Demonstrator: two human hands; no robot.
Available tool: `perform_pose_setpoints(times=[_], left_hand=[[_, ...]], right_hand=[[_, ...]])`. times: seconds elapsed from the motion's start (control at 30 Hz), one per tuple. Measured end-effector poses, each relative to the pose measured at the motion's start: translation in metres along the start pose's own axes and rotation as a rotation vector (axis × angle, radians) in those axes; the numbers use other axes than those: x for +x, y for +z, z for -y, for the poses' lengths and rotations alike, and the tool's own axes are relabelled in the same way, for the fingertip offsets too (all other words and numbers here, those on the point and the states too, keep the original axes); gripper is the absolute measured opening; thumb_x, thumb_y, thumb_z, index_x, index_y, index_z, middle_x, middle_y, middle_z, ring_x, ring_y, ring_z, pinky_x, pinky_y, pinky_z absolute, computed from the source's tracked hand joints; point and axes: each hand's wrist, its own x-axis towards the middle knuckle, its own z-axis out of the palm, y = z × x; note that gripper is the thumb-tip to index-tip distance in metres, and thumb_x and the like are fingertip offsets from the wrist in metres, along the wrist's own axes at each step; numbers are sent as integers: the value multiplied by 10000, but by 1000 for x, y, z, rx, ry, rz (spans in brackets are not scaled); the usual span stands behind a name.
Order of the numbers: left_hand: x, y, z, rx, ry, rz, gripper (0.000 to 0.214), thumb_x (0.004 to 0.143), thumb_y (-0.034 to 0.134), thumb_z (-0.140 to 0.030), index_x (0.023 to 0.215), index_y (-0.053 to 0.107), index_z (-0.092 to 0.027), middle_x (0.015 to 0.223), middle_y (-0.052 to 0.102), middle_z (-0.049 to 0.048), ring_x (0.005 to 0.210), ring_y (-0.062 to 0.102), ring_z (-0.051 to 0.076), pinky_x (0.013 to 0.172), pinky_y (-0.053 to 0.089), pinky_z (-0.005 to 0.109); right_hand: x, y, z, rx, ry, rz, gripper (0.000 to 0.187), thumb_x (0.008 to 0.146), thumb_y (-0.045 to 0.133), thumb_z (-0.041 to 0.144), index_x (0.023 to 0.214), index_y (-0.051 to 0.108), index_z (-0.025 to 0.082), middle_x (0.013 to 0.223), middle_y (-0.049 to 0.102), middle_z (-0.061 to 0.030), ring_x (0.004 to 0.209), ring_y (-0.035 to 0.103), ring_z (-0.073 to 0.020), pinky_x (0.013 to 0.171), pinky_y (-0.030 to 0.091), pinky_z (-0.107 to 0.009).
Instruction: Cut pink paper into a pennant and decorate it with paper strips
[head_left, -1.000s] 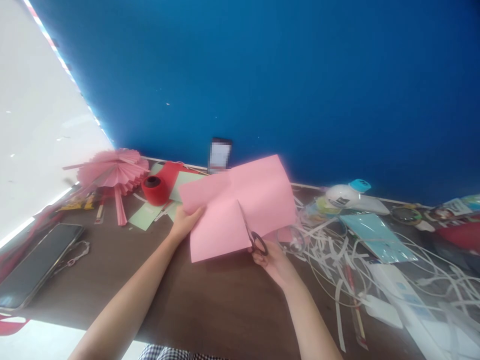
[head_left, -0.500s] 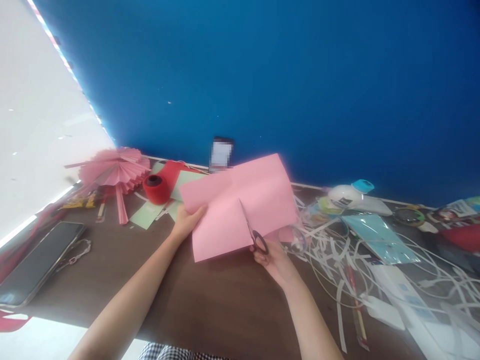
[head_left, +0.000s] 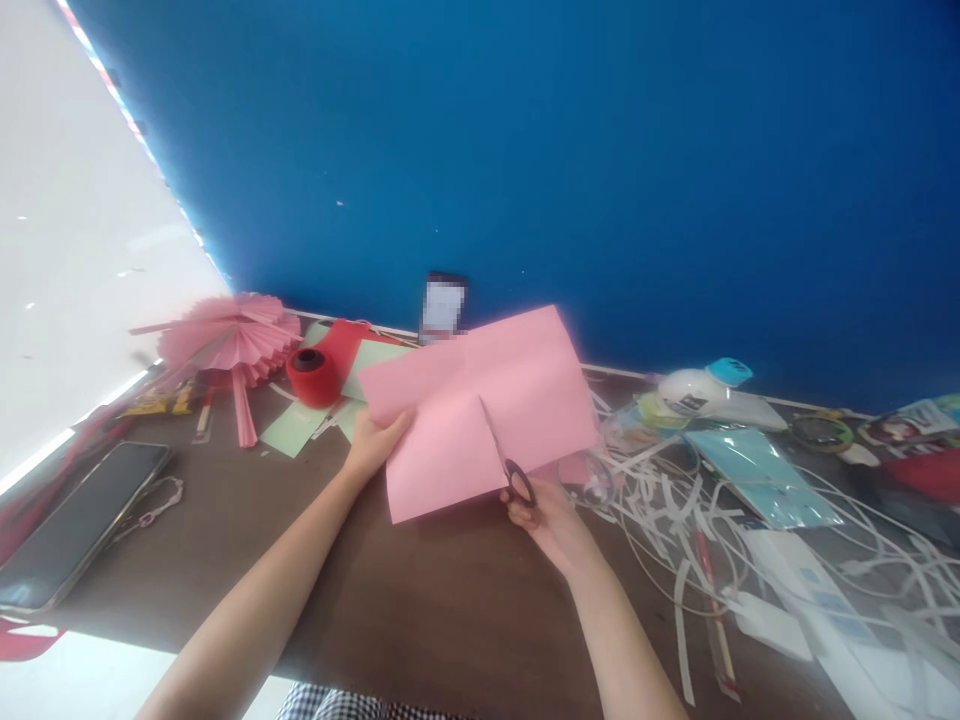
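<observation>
A large pink sheet of paper with faint creases is held up over the brown table. My left hand grips its left edge, thumb on the front face and the other fingers hidden behind. In my right hand is a pair of scissors with dark handles, held at the lower edge of the sheet. Their blades lie along a slit that runs up toward the middle of the paper. The hidden blade and some of the right fingers do not show.
Folded pink paper fans and a red tape roll stand at back left, near green paper pieces. A phone lies left. White paper strips and cables, a glue bottle and a blue packet crowd the right.
Almost nothing differs. Both hands, the sheet and the scissors keep nearly the same places, with only a tiny shift of the view.
</observation>
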Motion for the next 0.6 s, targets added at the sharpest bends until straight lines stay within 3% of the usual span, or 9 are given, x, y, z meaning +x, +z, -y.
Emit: perform_pose_setpoints(times=[0.6], left_hand=[[-1, 2, 1, 15, 26, -17, 323, 687, 609, -373, 872, 652, -111, 789, 688, 79, 775, 642, 222, 677, 519, 302]], right_hand=[[2, -3, -4, 27, 4, 1, 264, 623, 731, 337, 610, 564, 134, 612, 542, -15, 438, 290, -33, 420, 180, -231]])
